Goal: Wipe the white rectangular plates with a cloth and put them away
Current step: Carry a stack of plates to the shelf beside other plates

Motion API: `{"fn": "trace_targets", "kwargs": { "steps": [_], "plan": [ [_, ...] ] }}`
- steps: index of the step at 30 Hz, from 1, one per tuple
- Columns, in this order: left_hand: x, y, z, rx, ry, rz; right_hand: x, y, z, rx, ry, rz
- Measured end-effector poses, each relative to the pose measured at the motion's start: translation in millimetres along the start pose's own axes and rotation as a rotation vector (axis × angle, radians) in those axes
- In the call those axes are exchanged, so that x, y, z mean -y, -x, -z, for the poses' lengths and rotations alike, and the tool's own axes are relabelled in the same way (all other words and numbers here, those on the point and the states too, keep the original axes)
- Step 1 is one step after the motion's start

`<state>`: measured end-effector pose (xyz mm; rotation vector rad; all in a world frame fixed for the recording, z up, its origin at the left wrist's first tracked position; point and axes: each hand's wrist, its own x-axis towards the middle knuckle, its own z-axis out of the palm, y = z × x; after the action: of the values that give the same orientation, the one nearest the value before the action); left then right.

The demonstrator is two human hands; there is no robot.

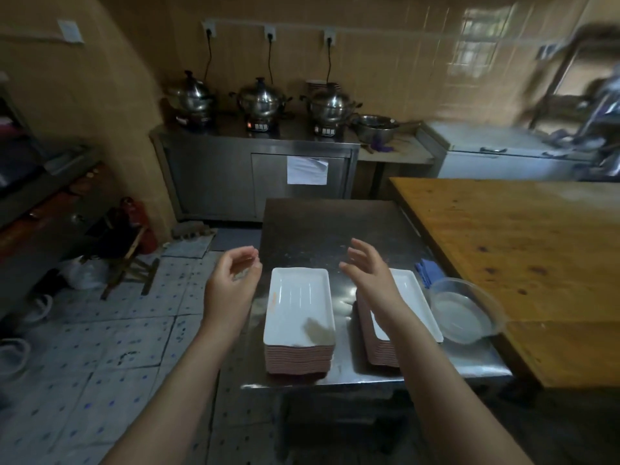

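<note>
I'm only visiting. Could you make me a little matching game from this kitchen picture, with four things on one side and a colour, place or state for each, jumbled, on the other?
Things:
1. cloth
2. bowl
3. sheet of paper
4. right hand

Descriptions:
A. white, stuck on a cabinet door
B. blue, lying on the steel table
C. see-through, at the steel table's right edge
D. raised, open, holding nothing

Right pairs: 1-B, 2-C, 3-A, 4-D.
</note>
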<state>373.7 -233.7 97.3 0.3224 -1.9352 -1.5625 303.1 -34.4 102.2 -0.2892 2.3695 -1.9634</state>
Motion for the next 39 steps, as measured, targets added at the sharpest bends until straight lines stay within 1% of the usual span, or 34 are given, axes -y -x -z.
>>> {"fn": "trace_targets", "kwargs": {
  "steps": [5, 12, 17, 21, 28, 30, 34, 37, 39],
  "plan": [
    [2.9, 13.9, 12.9, 0.020, -0.045, 0.007, -4.4, 14.5, -16.5, 0.018, 0.065, -0.026],
    [21.2, 20.9, 6.7, -0.031, -0.049, 0.069, -35.4, 15.3, -26.6, 0.037, 0.127, -0.052],
    [50.1, 24.1, -8.9, -0.030, 0.033, 0.145, -68.9, 15.9, -29.3, 0.035, 0.107, -0.094],
    [79.5, 23.2, -21.9, 0.001, 0.092, 0.190, -88.8, 9.6, -30.5, 0.025, 0.039, -0.128],
    [134.3, 2.2, -28.2, 0.087, 0.096, 0.231, -117.6, -10.9, -44.2, 0.058, -0.033, -0.189],
    [151.4, -3.2, -31.0, 0.115, 0.136, 0.256, -130.3, -16.2, -46.4, 0.088, -0.061, -0.217],
    [174.3, -13.9, -40.4, 0.194, 0.215, 0.329, -154.3, -30.3, -49.0, 0.084, -0.156, -0.272],
    [183.9, -19.7, -44.0, 0.258, 0.303, 0.420, -162.5, -39.5, -50.0, 0.186, -0.330, -0.318],
    [192.9, -18.6, -42.3, 0.368, 0.316, 0.471, -167.7, -36.6, -47.7, 0.263, -0.444, -0.347]
  ]
}}
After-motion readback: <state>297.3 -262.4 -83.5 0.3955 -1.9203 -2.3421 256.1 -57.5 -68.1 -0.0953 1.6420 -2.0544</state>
